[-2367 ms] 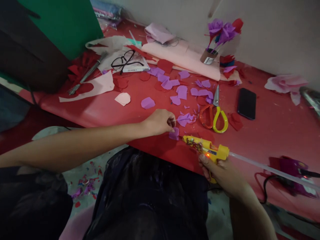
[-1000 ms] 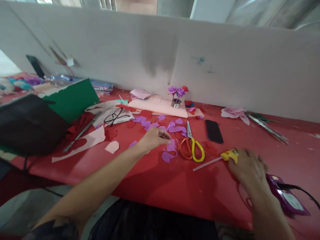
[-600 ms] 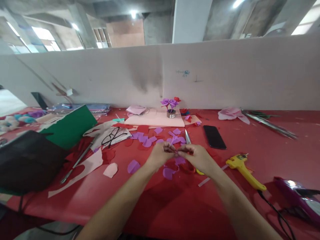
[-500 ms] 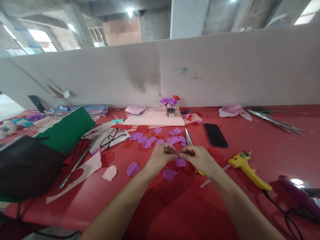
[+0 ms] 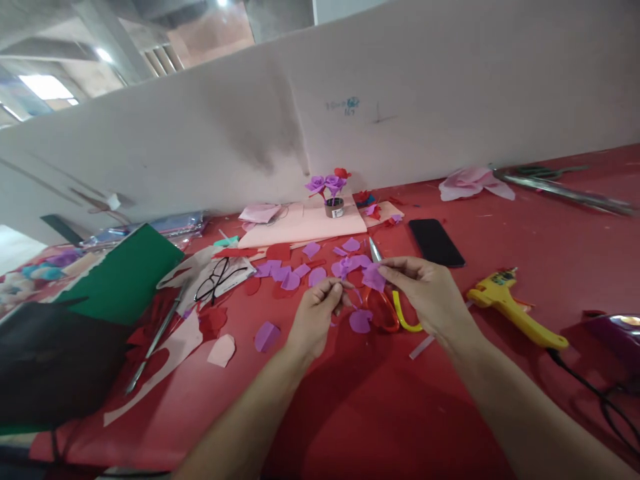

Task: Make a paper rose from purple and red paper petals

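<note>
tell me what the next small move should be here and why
Probably bring the purple piece over to the left hand: the right hand pinches it by one edge, and the left is curled close by, apart from it, though what it holds is too small to tell. The yellow glue gun lies on the table, out of both hands.

Left hand and right hand apart, each in a pinch

Held paper piece purple; loose petals purple. Tabletop plain red. Scissor handles: one orange-red, one yellow. Glue gun yellow, cord black. Phone black. Wall off-white, smudged grey.
</note>
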Available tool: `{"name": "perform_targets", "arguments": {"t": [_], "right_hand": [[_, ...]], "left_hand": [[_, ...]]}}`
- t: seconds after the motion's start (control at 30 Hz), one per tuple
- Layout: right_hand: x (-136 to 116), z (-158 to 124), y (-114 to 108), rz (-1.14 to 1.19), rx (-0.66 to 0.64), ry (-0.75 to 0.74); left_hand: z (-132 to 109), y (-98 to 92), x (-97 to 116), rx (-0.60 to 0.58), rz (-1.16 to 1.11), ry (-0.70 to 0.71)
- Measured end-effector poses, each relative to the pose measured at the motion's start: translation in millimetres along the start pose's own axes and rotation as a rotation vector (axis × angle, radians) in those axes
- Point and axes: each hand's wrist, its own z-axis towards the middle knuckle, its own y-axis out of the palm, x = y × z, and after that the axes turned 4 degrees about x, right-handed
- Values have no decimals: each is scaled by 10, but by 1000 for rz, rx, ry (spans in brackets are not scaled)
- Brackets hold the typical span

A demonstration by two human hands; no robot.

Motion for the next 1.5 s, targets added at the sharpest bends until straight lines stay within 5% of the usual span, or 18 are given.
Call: {"name": "perform_targets", "arguments": {"t": [0.37,1.5], "right_hand": [[21,-99,65,-20,-6,-100],[88,-104,96,-18,18,-81]], "left_hand": [[-107,222,-82,9,-207,-90],[-86,252,-179,119,-287,0]]}}
